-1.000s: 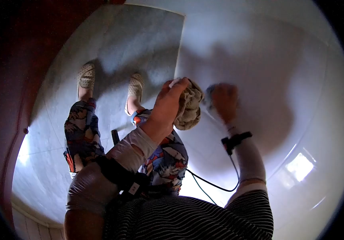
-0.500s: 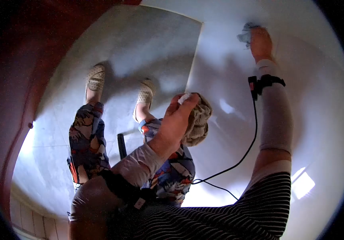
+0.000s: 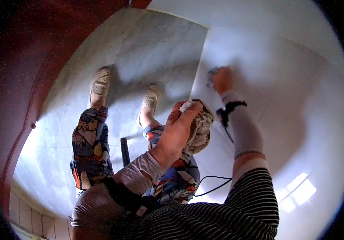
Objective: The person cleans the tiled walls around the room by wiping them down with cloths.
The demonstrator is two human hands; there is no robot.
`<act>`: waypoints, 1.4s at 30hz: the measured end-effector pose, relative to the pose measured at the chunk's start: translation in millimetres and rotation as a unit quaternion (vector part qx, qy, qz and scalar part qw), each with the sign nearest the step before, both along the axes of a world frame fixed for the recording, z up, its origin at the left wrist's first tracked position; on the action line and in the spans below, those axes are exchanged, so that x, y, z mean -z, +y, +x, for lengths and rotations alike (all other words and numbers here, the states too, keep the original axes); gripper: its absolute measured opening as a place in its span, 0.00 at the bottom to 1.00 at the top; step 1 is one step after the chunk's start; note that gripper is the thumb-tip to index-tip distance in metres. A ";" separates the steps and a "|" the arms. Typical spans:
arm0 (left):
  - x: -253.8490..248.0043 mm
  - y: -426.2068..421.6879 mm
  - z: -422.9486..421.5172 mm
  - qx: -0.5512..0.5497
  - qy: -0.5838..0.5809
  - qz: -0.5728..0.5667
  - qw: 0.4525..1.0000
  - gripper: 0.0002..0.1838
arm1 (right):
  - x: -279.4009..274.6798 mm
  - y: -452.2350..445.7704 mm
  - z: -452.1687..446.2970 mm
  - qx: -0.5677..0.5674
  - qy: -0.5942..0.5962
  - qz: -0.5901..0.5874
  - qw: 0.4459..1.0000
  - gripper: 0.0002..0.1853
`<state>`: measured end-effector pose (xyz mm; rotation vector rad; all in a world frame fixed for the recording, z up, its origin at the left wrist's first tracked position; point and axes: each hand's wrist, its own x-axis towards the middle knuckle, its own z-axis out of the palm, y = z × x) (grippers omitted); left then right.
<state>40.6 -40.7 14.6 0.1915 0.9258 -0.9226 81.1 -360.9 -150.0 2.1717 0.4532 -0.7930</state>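
"Grip on the left?"
"Left hand (image 3: 174, 134): fingers closed round a bunched brown cloth (image 3: 200, 134), held out above the knee."
"Right hand (image 3: 223, 81)?"
"Curled over a greyish cloth (image 3: 211, 76) at the white surface (image 3: 284, 84); blur hides how tightly."
"Step in hand?"
"Working that cloth there, I'd judge. Moving it calls for closed fingers and even contact."

Open white surface (image 3: 304, 108) spreads right of the right arm (image 3: 247, 134); brown cloth (image 3: 199, 134) and cable (image 3: 216, 177) lie left.
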 end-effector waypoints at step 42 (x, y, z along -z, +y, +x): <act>-9.7 -6.3 -11.3 0.014 -0.034 -0.001 0.999 0.19 | -49.8 1.2 -170.1 0.177 0.171 0.232 0.941 0.21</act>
